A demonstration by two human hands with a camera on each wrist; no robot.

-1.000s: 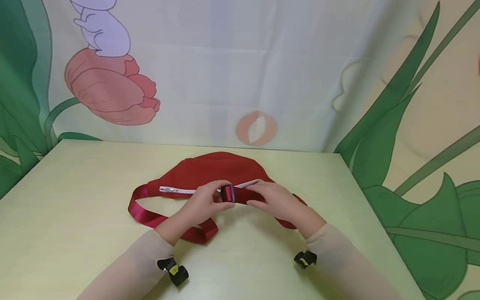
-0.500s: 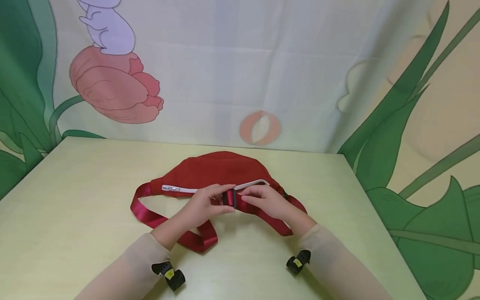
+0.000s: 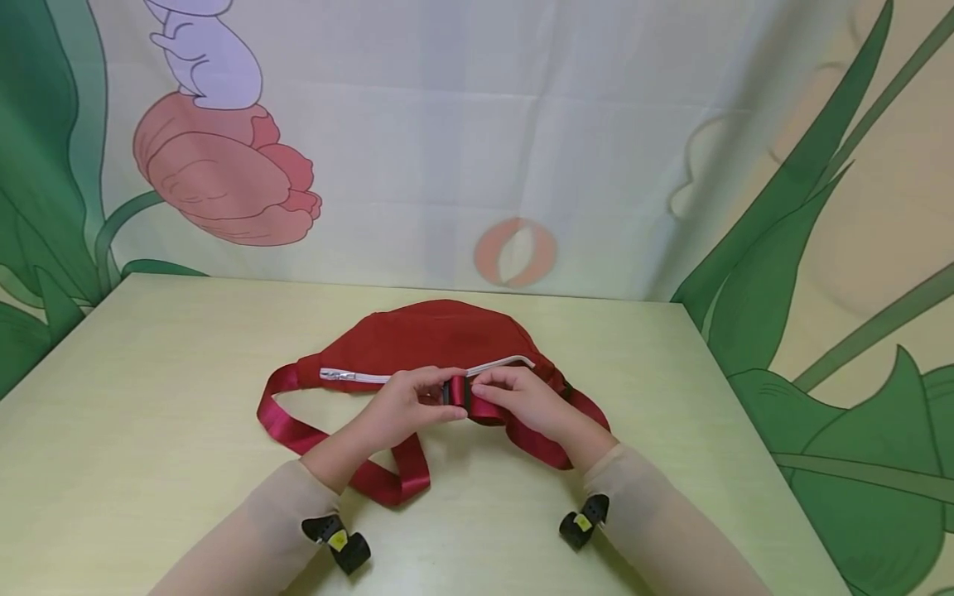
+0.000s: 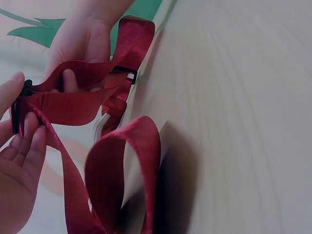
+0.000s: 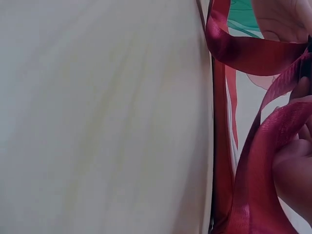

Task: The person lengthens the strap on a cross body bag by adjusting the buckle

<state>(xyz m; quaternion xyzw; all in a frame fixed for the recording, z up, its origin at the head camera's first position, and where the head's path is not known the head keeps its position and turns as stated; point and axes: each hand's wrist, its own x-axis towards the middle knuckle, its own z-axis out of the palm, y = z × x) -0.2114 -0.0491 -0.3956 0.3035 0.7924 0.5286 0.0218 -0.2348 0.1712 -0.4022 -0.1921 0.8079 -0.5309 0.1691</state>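
Note:
A red waist bag with a white zipper lies on the table. In front of it, my left hand holds a black buckle between thumb and fingers, with the red strap threaded through it. Close on the buckle's right, my right hand pinches the strap, which bends into a loop below those fingers. In the right wrist view, the strap runs from the bag up to the buckle, which is partly cut off by the frame edge.
A slack length of strap loops forward from the bag's left end. Further along the strap sits another black slider. The pale table ends at a printed curtain behind the bag.
My right hand has come left and closer to the buckle, its fingers now pinching the strap. More strap now shows right of the buckle, bunched into a loop. My left hand keeps its grip.

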